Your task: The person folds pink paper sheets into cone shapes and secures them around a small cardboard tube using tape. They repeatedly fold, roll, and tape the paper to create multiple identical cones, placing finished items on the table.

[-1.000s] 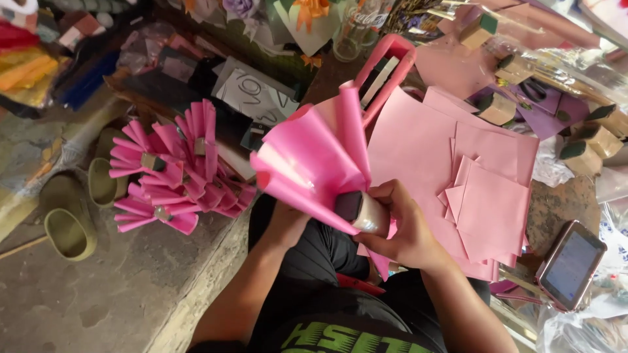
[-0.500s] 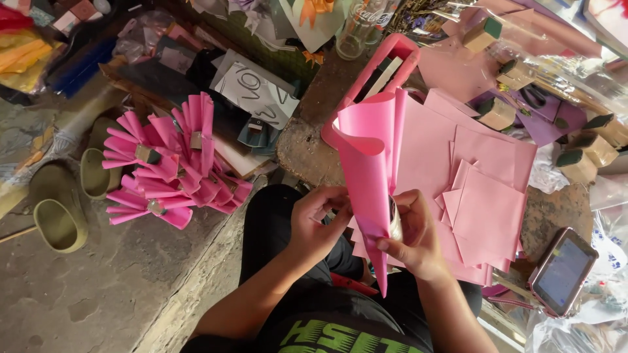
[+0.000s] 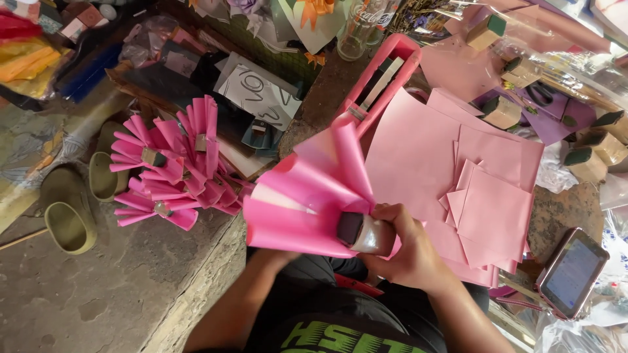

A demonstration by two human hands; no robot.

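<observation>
My right hand (image 3: pixel 405 252) grips the gathered base of a folded pink paper fan (image 3: pixel 307 196), which spreads up and to the left. A strip of clear tape (image 3: pixel 369 234) wraps that base, with a dark band beside it. My left hand is hidden behind the pink paper; only its forearm (image 3: pixel 242 304) shows, reaching up under the fan. Just right of the fan lies a stack of flat pink paper sheets (image 3: pixel 484 196).
A pile of finished pink folded fans (image 3: pixel 173 170) lies on the concrete floor at left, by a pair of olive-green sandals (image 3: pixel 69 209). A pink tape dispenser (image 3: pixel 383 75) stands beyond the sheets. A phone (image 3: pixel 572 271) rests at right, near several taped blocks (image 3: pixel 504 111).
The pink paper was upright and narrow between both hands; now it is tilted left and fanned out. My left hand has gone behind it, and the right hand holds the taped base.
</observation>
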